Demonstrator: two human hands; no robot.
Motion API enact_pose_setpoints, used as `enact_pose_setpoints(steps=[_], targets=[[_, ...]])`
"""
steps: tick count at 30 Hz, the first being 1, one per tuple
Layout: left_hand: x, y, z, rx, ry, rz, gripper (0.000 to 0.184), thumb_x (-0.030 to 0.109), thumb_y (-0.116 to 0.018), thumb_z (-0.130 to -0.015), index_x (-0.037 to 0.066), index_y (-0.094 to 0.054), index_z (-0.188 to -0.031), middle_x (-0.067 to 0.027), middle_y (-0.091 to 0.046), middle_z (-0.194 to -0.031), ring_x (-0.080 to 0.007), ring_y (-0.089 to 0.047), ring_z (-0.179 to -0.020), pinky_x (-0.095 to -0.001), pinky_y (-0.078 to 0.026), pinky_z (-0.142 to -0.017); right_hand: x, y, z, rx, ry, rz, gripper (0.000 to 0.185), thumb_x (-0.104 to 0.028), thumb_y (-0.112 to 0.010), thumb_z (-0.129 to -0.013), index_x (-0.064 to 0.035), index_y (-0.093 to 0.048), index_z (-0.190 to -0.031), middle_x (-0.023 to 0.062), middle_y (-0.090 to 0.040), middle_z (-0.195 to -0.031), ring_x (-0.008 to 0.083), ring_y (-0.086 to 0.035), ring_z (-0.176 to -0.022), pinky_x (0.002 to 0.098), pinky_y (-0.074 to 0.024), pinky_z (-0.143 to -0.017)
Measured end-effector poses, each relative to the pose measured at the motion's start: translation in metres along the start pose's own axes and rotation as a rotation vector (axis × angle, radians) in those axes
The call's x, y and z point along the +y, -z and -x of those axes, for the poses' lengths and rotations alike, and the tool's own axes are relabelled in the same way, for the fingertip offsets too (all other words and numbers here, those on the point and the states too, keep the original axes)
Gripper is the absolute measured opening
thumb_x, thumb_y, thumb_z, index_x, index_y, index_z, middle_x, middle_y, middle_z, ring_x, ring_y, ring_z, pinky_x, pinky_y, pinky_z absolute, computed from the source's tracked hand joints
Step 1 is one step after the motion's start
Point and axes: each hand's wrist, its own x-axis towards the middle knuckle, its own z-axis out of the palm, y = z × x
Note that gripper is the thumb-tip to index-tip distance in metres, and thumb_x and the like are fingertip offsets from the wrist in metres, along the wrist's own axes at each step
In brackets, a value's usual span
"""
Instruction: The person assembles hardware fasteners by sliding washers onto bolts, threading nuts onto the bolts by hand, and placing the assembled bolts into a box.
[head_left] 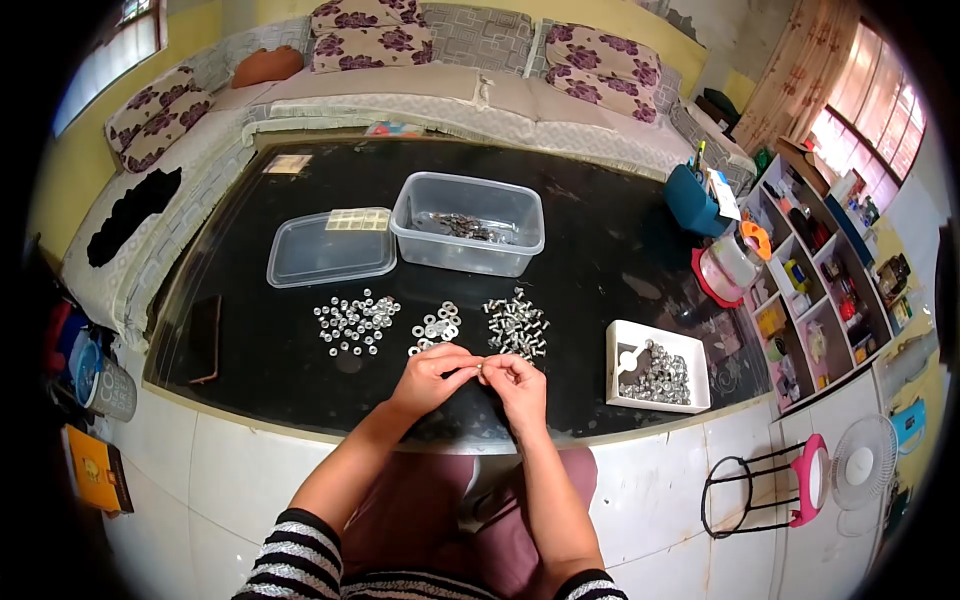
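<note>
My left hand (pixel 434 378) and my right hand (pixel 516 388) meet over the near part of the black table. Their fingertips pinch one small shiny metal piece (pixel 480 367), mostly hidden, too small to tell whether bolt, nut or washer. Just beyond my hands lie three loose groups: metal nuts (pixel 356 322) at the left, flat washers (pixel 437 326) in the middle and short bolts (pixel 517 325) at the right. A white box (pixel 616 372) to the right holds many metal fasteners (pixel 662 378) and a white piece.
Farther back stand a clear plastic tub (pixel 465 262) with small dark metal pieces inside and its lid (pixel 330 255) lying beside it. A phone (pixel 205 338) lies near the left edge. A teal container (pixel 694 200) and a shelf unit (pixel 815 270) are at the right.
</note>
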Motion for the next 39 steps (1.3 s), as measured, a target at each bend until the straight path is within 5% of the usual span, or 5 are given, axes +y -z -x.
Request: enact_pose_setpoints(steps=[6, 14, 20, 36, 39], targets=[[0.0028, 0.0018, -0.0009, -0.016, 0.109, 0.100, 0.014, 0.000, -0.064, -0.068, 0.002, -0.063, -0.082, -0.0080, -0.061, -0.076, -0.0151, -0.059, -0.066, -0.0240, -0.047, -0.060, 0.0061, 0.0018, 0.0003, 0.027, 0.016, -0.057, 0.021, 0.008, -0.059, -0.072, 0.0036, -0.055, -0.091, 0.0059, -0.058, -0.083, 0.0095, -0.055, -0.077, 0.0194, -0.0451, -0.070], [0.0031, -0.0004, 0.0009, -0.058, 0.374, 0.381, 0.012, 0.003, -0.061, -0.075, -0.002, -0.060, -0.085, -0.0039, -0.062, -0.076, -0.0065, -0.057, -0.068, -0.0196, -0.047, -0.062, -0.0002, 0.0018, 0.0028, 0.023, -0.005, -0.183, 0.020, 0.009, -0.059, -0.072, 0.0043, -0.056, -0.091, 0.0073, -0.059, -0.084, 0.0106, -0.056, -0.076, 0.0206, -0.0461, -0.071], [-0.0025, -0.0038, 0.0043, -0.080, 0.488, 0.650, 0.013, 0.003, -0.059, -0.077, -0.002, -0.058, -0.088, -0.0057, -0.061, -0.079, -0.0083, -0.057, -0.073, -0.0206, -0.047, -0.067, 0.0011, 0.0041, 0.0023, 0.028, -0.007, -0.236, 0.015, 0.006, -0.058, -0.074, 0.0045, -0.057, -0.089, 0.0069, -0.060, -0.081, 0.0102, -0.056, -0.071, 0.0201, -0.0458, -0.065], [-0.0021, -0.0026, 0.0059, -0.140, 0.507, 0.612, 0.012, 0.004, -0.056, -0.079, -0.002, -0.055, -0.089, -0.0045, -0.059, -0.078, -0.0077, -0.056, -0.072, -0.0209, -0.046, -0.066, 0.0052, 0.0069, 0.0046, 0.006, 0.047, 0.017, 0.009, -0.003, -0.060, -0.077, 0.0023, -0.059, -0.084, 0.0027, -0.059, -0.075, 0.0056, -0.053, -0.063, 0.0177, -0.0448, -0.059], [-0.0021, -0.0028, 0.0065, -0.192, 0.463, 0.417, 0.012, 0.008, -0.053, -0.081, -0.001, -0.050, -0.089, -0.0040, -0.056, -0.074, -0.0088, -0.054, -0.068, -0.0229, -0.044, -0.063, 0.0037, 0.0045, 0.0060, 0.014, 0.059, 0.034, 0.008, -0.003, -0.060, -0.077, 0.0023, -0.058, -0.083, 0.0028, -0.059, -0.075, 0.0055, -0.053, -0.063, 0.0177, -0.0449, -0.059]])
